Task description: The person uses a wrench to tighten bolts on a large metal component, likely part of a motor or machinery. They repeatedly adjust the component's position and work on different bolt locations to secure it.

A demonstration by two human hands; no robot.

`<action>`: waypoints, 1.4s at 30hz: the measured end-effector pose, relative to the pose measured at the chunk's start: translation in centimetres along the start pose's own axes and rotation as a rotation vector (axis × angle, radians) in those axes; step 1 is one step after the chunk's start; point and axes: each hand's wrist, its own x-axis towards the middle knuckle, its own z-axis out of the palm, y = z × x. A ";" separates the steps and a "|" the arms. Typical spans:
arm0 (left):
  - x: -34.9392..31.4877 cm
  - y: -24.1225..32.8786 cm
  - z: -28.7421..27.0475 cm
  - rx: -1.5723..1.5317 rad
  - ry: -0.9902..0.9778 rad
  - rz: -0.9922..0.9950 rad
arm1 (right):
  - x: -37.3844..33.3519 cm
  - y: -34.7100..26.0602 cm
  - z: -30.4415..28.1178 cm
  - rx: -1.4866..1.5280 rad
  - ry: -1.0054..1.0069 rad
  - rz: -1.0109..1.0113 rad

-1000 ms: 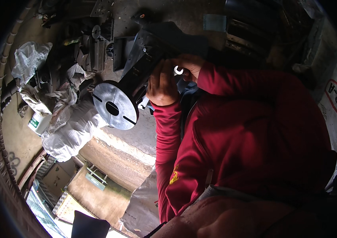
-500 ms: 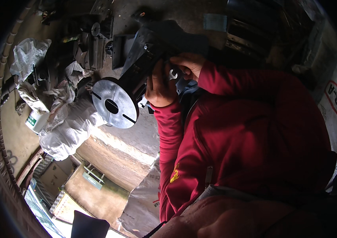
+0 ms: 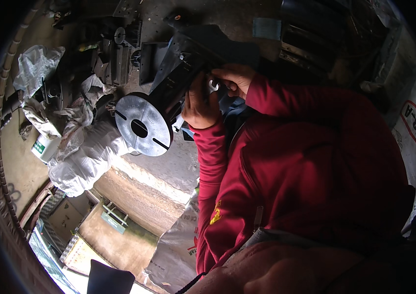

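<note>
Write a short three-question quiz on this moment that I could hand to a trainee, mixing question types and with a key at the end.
1. True or false: the round metal disc has a solid middle with no hole through it.

2. Multiple choice: what shows between the left hand and the right hand?
A) A paintbrush
B) A shiny, C-shaped tool end
C) A folded cloth

3. Fill in the blank: of the two hands, the ____ one is nearer to the round metal disc.

Key: 1. False; 2. B; 3. left
</note>
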 end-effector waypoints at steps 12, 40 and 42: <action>0.1 1.0 0.4 0.094 -0.025 0.038 | -0.4 0.0 -0.1 0.047 -0.013 -0.051; -8.5 1.9 -6.0 -0.293 -0.275 -0.417 | -1.3 -1.5 0.4 -0.028 0.035 0.004; -6.6 2.9 -6.3 -0.197 -0.217 -0.386 | -1.5 -1.5 0.7 -0.047 0.054 0.015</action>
